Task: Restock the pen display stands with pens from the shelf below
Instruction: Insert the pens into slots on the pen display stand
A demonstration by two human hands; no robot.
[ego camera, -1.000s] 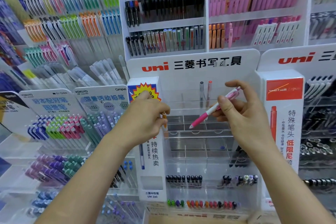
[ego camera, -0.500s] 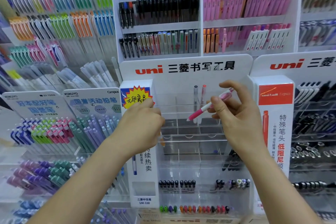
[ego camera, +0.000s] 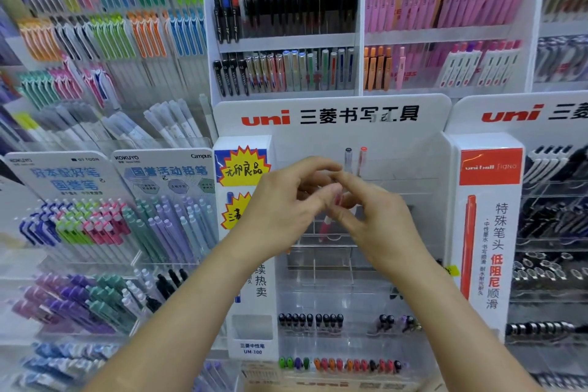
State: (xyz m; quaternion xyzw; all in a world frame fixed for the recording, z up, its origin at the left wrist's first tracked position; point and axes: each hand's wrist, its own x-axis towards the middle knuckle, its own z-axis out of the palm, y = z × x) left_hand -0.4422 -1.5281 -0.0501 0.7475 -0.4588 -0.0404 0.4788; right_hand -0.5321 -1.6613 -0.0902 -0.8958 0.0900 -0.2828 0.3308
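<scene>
Head view looks straight at a white uni display stand (ego camera: 331,118) whose clear compartments (ego camera: 331,261) fill the middle of the frame. Both hands meet in front of its upper tiers, just right of centre. The right hand (ego camera: 378,223) pinches a pink pen (ego camera: 325,226) between thumb and fingers; the pen hangs nearly upright, its darker lower end pointing down over the compartments and its upper part hidden among the fingers. The left hand (ego camera: 280,207) has its fingers curled in to the same spot and touches the right fingertips, but blur keeps me from telling whether it also grips the pen.

Just above the hands, two capped pens (ego camera: 348,159) stand upright side by side in the top tier. Near the bottom of the stand a row of black caps (ego camera: 310,318) sits above a row of coloured caps (ego camera: 340,364).

At the left of the frame a Kokuyo stand (ego camera: 159,169) holds pastel pens in slanted rows. At the right a red uni-ball panel (ego camera: 490,165) borders another stand of dark pens. Across the top, wall shelves carry black pens (ego camera: 286,9) and pink pens (ego camera: 445,0).
</scene>
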